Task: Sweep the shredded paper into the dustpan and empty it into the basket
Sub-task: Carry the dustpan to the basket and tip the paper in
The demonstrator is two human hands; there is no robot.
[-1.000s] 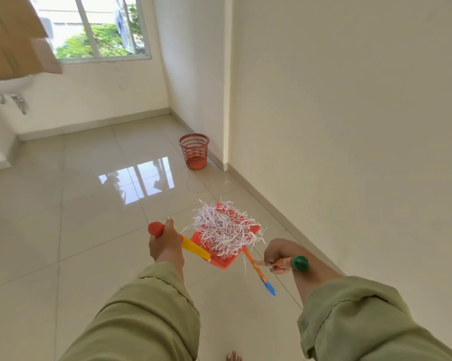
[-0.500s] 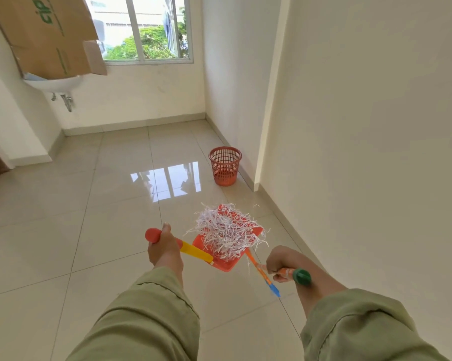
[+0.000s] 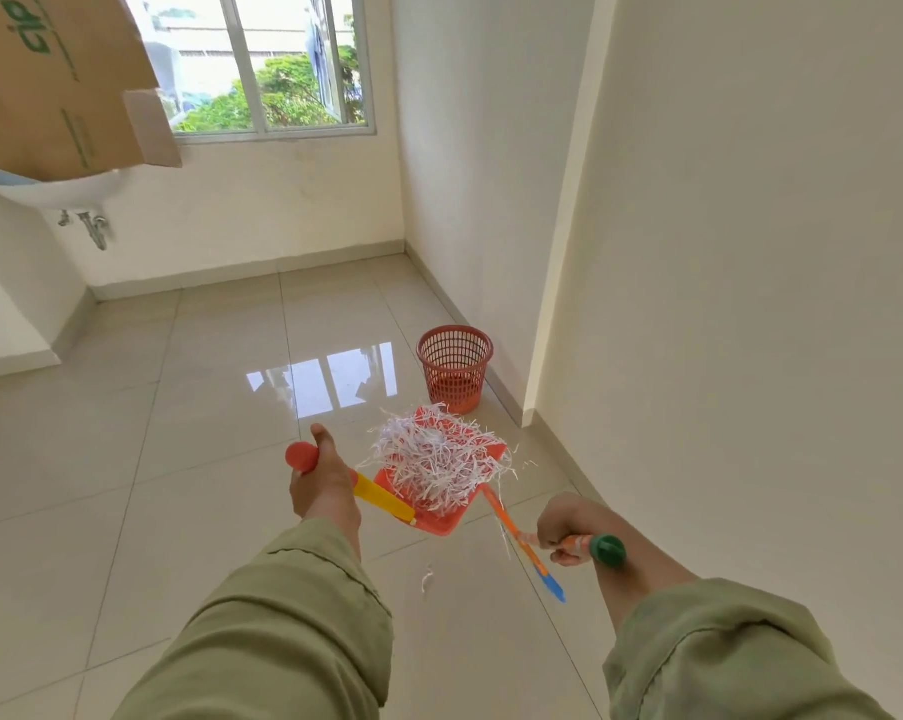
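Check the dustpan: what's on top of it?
A heap of shredded paper covers most of the dustpan, strands hanging over its edges. Only the orange rim shows; the pan floor under the heap is hidden.

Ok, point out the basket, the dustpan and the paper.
basket (image 3: 455, 368): head view, on its mesh side wall.
dustpan (image 3: 441, 520): head view, on the bare orange near corner.
paper (image 3: 439, 457): head view, on the middle of the heap.
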